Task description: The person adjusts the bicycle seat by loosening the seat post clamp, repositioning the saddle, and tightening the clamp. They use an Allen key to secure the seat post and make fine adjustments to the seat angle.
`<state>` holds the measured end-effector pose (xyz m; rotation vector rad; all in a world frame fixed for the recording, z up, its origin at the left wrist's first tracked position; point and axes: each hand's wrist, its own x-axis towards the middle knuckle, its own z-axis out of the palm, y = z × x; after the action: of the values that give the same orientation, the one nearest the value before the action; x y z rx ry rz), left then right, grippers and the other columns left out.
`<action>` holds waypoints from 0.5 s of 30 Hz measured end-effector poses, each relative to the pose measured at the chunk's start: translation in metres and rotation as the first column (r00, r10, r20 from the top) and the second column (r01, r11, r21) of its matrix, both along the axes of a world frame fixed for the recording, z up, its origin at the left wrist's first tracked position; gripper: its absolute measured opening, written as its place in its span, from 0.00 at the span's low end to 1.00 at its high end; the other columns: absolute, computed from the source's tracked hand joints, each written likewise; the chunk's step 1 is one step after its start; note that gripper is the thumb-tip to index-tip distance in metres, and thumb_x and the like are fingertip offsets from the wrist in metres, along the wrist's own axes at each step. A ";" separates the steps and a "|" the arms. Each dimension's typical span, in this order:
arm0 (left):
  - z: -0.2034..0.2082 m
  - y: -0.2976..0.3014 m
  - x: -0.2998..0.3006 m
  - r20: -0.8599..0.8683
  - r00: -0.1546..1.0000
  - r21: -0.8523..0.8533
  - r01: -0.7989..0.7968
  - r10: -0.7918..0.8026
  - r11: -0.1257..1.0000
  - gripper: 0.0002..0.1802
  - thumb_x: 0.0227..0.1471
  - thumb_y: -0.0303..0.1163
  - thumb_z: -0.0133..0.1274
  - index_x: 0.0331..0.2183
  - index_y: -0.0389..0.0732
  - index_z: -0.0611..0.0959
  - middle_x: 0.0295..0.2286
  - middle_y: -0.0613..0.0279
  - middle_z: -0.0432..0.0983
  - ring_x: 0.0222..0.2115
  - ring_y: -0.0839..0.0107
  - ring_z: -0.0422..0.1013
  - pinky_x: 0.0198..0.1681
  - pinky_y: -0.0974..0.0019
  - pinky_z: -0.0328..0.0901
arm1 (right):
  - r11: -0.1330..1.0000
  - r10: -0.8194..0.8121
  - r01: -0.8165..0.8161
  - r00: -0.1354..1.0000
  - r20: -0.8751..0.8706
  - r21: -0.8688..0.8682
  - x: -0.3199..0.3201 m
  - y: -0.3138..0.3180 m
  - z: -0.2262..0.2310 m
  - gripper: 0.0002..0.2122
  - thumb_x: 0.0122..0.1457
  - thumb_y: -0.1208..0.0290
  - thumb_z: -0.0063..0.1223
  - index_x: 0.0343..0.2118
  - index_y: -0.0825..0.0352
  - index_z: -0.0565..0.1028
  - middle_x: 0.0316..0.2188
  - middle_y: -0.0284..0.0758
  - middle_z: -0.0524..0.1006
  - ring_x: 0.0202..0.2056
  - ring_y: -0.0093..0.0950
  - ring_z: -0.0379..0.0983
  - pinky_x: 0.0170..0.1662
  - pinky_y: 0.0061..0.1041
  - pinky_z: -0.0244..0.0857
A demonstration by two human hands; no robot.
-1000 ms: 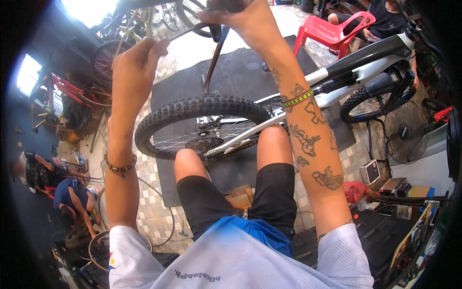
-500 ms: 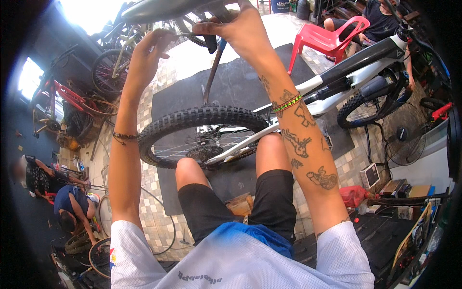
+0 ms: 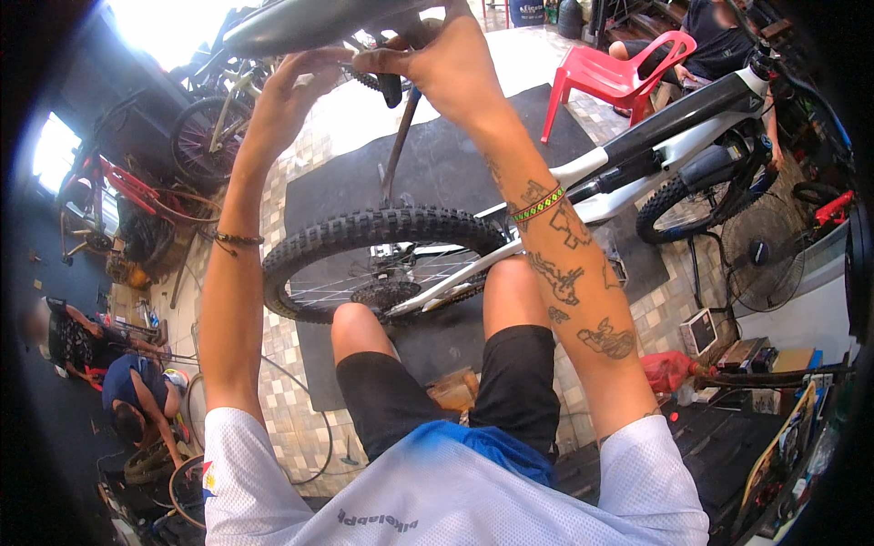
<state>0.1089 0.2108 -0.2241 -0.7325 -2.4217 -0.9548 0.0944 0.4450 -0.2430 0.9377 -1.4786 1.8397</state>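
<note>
Overhead at the top edge is a dark bike saddle (image 3: 309,29). Both my hands are raised beneath it. My left hand (image 3: 293,89) has its fingers bent in toward my right hand, and whatever lies between their tips is hidden. My right hand (image 3: 448,68) is closed at the saddle's underside, thumb and fingers together, around something I cannot make out. A black lever-like part (image 3: 390,89) hangs just below it. Beneath my arms stands a white and black mountain bike (image 3: 628,150), its knobby rear tire (image 3: 382,223) lying across the view before my knees.
A red plastic chair (image 3: 619,77) stands ahead on the right, with a seated person (image 3: 719,45) behind it. A standing fan (image 3: 765,259) is at the right. Several bikes (image 3: 205,136) lean at the far left, where another person (image 3: 137,391) bends over a wheel. A black mat (image 3: 337,187) covers tiled floor.
My left hand has moved slightly up and right, closer to my right hand. A thin metal rod between the hands before is hidden now. The saddle sits slightly lower in view.
</note>
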 end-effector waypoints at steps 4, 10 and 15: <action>0.002 0.001 0.001 -0.329 0.932 -0.291 -0.253 0.152 0.923 0.14 0.62 0.31 0.62 0.48 0.40 0.88 0.44 0.55 0.86 0.44 0.60 0.81 0.50 0.61 0.72 | 0.994 0.073 -0.089 0.965 0.251 0.056 -0.007 0.004 -0.003 0.38 0.39 0.73 0.83 0.54 0.67 0.69 0.36 0.36 0.85 0.38 0.25 0.83 0.42 0.27 0.77; -0.003 0.020 0.024 -0.563 0.822 -0.305 -0.301 0.084 0.903 0.12 0.57 0.26 0.64 0.44 0.40 0.90 0.38 0.56 0.88 0.37 0.57 0.84 0.43 0.61 0.75 | 0.984 0.176 -0.157 0.929 0.325 -0.083 0.004 0.002 0.002 0.34 0.43 0.70 0.82 0.50 0.67 0.67 0.38 0.41 0.86 0.42 0.33 0.85 0.48 0.33 0.74; -0.001 0.028 0.011 -0.373 0.919 -0.171 -0.208 0.132 0.963 0.11 0.56 0.26 0.65 0.43 0.39 0.91 0.39 0.57 0.88 0.39 0.61 0.83 0.44 0.61 0.75 | 0.981 0.193 -0.186 0.948 0.252 -0.051 0.000 0.010 -0.003 0.34 0.52 0.86 0.70 0.58 0.68 0.60 0.41 0.39 0.80 0.39 0.25 0.78 0.39 0.23 0.75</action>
<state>0.1196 0.2387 -0.2247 -0.6825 -2.2315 -0.4546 0.0944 0.4551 -0.2458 0.8815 -1.5546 2.1839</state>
